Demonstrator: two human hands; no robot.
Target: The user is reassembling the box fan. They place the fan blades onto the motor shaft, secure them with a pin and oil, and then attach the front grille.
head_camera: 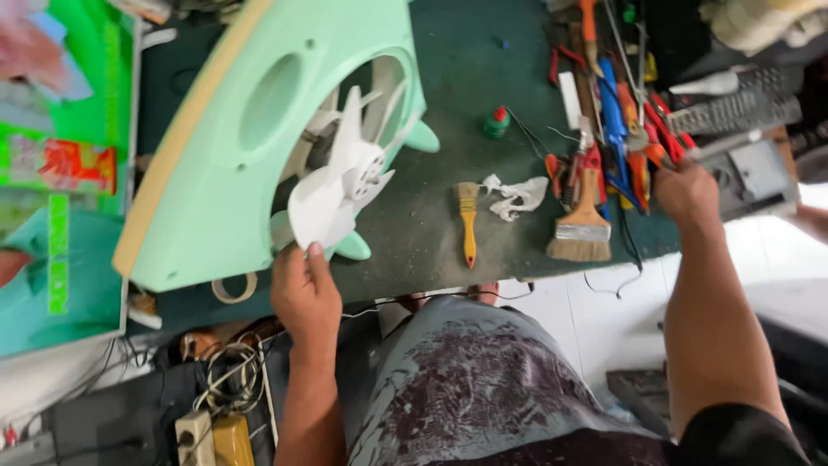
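A mint-green fan housing (259,147) lies on the dark green workbench (431,224). A white fan blade (341,185) sits at the housing's round opening. My left hand (304,293) pinches the lower blade tip from below. My right hand (686,194) reaches into a pile of hand tools (617,129) at the right side of the bench; its fingers are buried among red-handled tools, and what they grip is hidden.
A small yellow-handled brush (467,223), a crumpled white rag (517,194), a wide paintbrush (582,224) and a green bottle with a red cap (496,122) lie on the bench. A colourful box (60,173) stands at left. A power strip and cables (216,414) lie on the floor.
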